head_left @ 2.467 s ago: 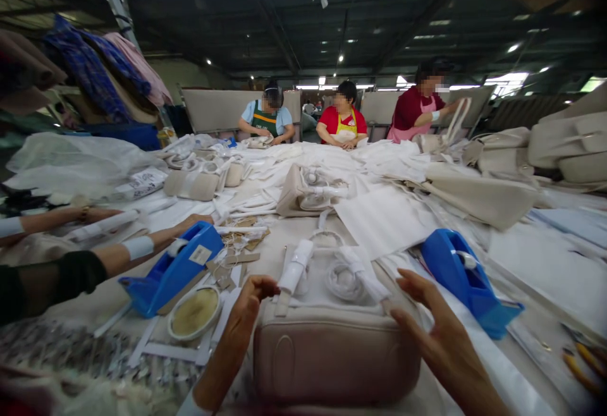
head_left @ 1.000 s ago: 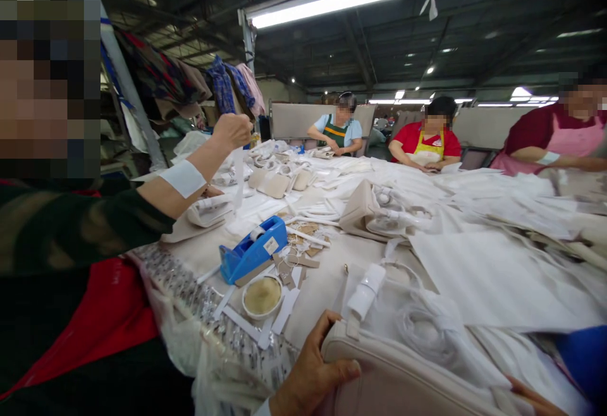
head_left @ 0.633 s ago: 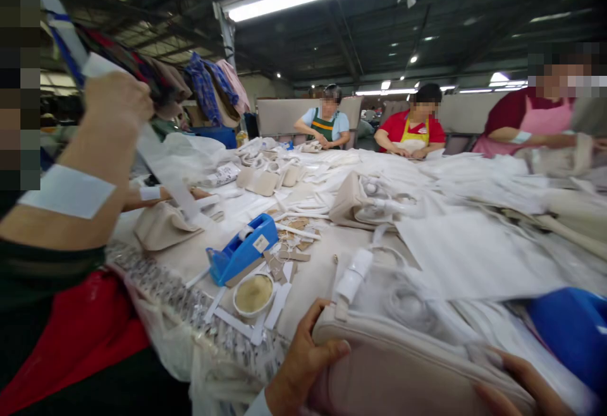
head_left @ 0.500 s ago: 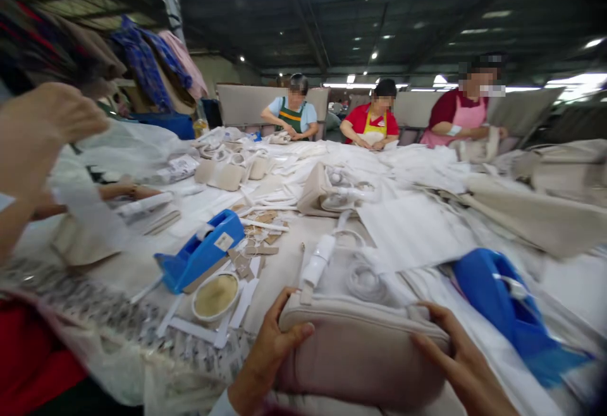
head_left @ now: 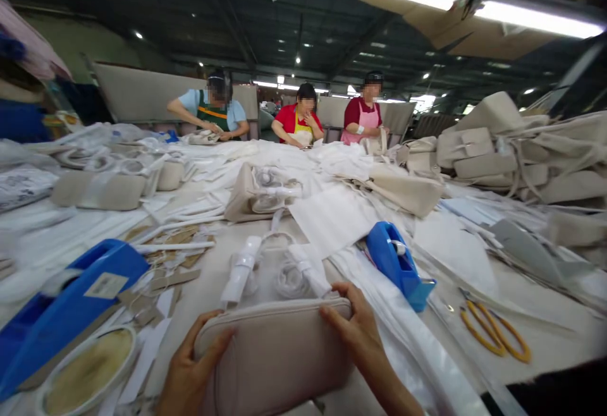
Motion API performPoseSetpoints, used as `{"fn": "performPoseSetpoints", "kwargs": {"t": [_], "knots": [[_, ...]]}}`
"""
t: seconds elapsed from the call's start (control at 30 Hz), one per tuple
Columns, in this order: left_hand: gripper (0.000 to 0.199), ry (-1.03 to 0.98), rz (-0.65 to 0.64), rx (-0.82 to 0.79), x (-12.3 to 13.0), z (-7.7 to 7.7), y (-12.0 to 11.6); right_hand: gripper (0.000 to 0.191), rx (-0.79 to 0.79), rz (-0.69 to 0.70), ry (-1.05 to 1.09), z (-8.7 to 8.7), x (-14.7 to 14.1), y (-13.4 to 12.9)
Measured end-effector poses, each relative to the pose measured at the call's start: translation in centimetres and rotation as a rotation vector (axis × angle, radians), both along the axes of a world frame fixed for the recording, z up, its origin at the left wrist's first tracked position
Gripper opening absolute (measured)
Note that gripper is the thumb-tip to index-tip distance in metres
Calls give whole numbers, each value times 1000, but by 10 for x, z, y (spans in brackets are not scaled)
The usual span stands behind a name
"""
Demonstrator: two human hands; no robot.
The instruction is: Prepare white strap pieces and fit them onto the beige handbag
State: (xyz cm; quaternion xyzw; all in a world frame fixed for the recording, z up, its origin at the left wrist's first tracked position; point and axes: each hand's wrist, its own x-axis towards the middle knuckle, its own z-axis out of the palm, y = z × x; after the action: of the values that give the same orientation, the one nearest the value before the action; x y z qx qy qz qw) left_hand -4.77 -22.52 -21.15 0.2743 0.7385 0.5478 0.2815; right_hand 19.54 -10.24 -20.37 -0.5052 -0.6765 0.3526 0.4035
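A beige handbag point(head_left: 279, 356) is gripped at both ends, its smooth long side tilted toward me. My left hand point(head_left: 194, 362) closes on its left end, thumb on the near face. At the right end my right hand point(head_left: 353, 327) holds the top corner, with the thumb pressed on the near side. White foam wrapping point(head_left: 244, 270) and a coiled strap in clear plastic point(head_left: 290, 278) lie at the bag's far edge. Another beige bag point(head_left: 244, 195) with wrapped parts stands farther back.
Blue tape dispensers stand left point(head_left: 102, 293) and right point(head_left: 393, 258). A bowl of tan paste point(head_left: 88, 368) sits front left; orange-handled scissors point(head_left: 493, 327) lie right. White foam sheets point(head_left: 332, 214) cover the table. Bags are piled back right point(head_left: 493, 157). Several co-workers point(head_left: 298, 119) work across.
My view has swung right, bringing the scissors and bag pile into sight. A person's arm at the left has left the view. Both hands still hold the handbag.
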Motion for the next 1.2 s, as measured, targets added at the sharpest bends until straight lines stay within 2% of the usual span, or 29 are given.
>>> {"fn": "performPoseSetpoints", "kwargs": {"t": [0.1,0.27,0.5,0.7,0.77,0.87,0.9,0.97,1.07,1.13,1.2], "knots": [[47,-43,-58,5,5,11,1,39,-73,-22,-22,-3,-2,5],[38,56,-207,-61,-3,15,4,50,-160,-38,-78,-8,-6,14],[32,256,-167,-132,-1,7,10,47,-131,-29,-157,-9,-12,17],[40,405,-169,-330,-7,-2,15,47,-123,70,-330,-27,-8,25],[40,420,-179,-359,-9,0,15,45,42,81,-420,-31,-5,26],[42,431,-192,-400,-7,5,14,40,510,26,-566,-27,-12,26],[43,432,-197,-404,-6,7,14,37,655,51,-573,-23,-19,24],[42,439,-195,-377,-5,7,14,30,846,254,-504,-14,-39,18],[40,448,-198,-335,-6,1,13,25,878,659,-405,-5,-76,5],[42,456,-195,-331,-8,-6,12,20,834,747,-391,-6,-94,-1],[42,468,-196,-325,-10,-10,13,18,809,742,-369,-11,-104,-2]]}}
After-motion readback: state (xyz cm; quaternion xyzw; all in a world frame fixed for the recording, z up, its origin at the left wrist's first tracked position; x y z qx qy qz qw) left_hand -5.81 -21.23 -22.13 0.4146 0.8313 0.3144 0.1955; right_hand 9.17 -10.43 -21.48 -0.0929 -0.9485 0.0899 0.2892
